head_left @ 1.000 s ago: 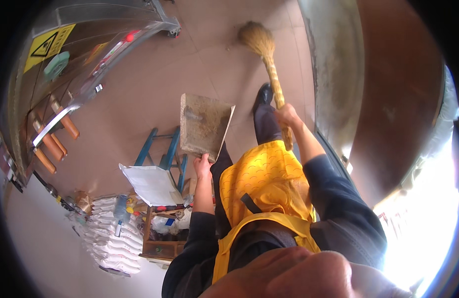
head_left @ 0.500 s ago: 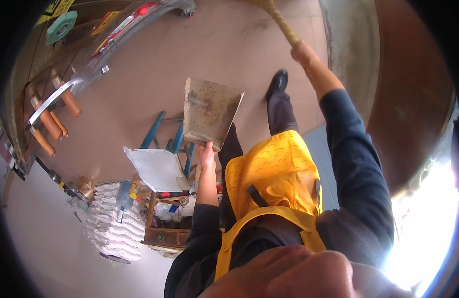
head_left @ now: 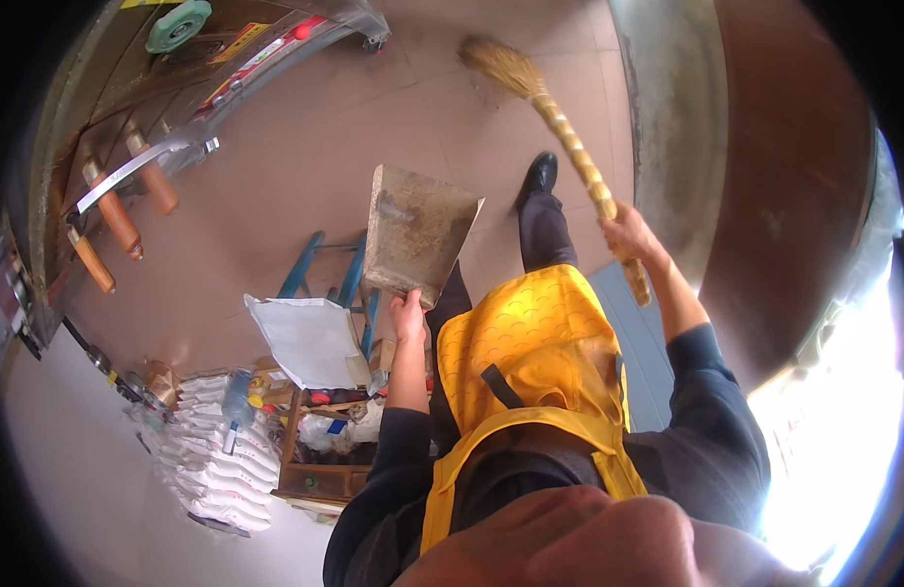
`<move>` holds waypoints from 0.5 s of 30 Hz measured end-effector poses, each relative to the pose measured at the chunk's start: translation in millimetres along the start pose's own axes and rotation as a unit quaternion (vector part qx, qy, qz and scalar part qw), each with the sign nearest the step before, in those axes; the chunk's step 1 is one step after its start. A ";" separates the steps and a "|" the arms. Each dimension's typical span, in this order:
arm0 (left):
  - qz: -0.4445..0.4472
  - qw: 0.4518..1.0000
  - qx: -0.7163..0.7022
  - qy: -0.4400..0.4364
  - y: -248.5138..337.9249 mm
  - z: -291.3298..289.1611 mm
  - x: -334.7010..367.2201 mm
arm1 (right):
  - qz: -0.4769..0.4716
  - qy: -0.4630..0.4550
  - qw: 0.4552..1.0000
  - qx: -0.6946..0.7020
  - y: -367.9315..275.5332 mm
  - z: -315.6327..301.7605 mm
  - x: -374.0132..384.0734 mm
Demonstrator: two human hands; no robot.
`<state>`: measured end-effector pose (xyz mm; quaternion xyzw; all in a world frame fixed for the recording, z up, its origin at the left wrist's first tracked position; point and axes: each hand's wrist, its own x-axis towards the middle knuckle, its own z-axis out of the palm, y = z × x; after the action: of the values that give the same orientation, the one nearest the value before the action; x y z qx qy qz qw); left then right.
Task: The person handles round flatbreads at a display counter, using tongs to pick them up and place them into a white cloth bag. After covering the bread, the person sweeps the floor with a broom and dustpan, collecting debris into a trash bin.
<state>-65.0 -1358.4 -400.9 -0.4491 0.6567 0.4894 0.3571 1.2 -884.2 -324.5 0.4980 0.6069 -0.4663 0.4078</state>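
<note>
From the head camera, looking down, the left hand point(head_left: 409, 315) is closed around the bottom edge of one flat metal dustpan point(head_left: 416, 233). The pan sticks up toward 12 o'clock from that hand and tilts a little to the right. The right hand point(head_left: 628, 235) is wrapped tight around the handle of one straw broom point(head_left: 559, 127). The brush end of the broom touches the floor point(head_left: 276, 166) up at 12 o'clock, and the handle slants down toward 3 o'clock.

One black shoe point(head_left: 541, 174) stands on the floor between the dustpan and the broom handle. There is lots of bare brown floor at 11 o'clock (it is the widest open patch). A grey strip point(head_left: 667, 127) runs along the floor's edge at 1 o'clock, right beside the broom.

At 10 o'clock a big machine point(head_left: 168, 108) lines the floor's edge, with three orange handles point(head_left: 114, 220) on it. At 8 o'clock lies one stack of white sacks point(head_left: 212, 460), and near it one wooden crate point(head_left: 325, 460) full of small things. One white sheet point(head_left: 310, 338) rests on a blue frame point(head_left: 354, 279), just left of the left hand. The person wears one yellow apron point(head_left: 530, 342).
</note>
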 end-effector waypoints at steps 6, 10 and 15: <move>0.027 1.000 0.008 0.002 2.9 -6.5 0.1 | -0.111 -0.026 0.991 -0.066 -36.9 96.8 78.8; 0.022 0.997 0.068 0.006 4.2 -20.8 -0.4 | -0.153 0.080 0.939 -0.296 -33.2 129.4 173.1; 0.023 0.993 0.113 0.004 -14.1 -53.0 21.0 | -0.071 0.122 0.947 -0.289 34.0 54.1 175.5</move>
<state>-60.5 -1416.2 -410.4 -0.3925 0.7194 0.4180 0.3919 6.2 -895.1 -510.9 0.3677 0.7946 -0.2341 0.4227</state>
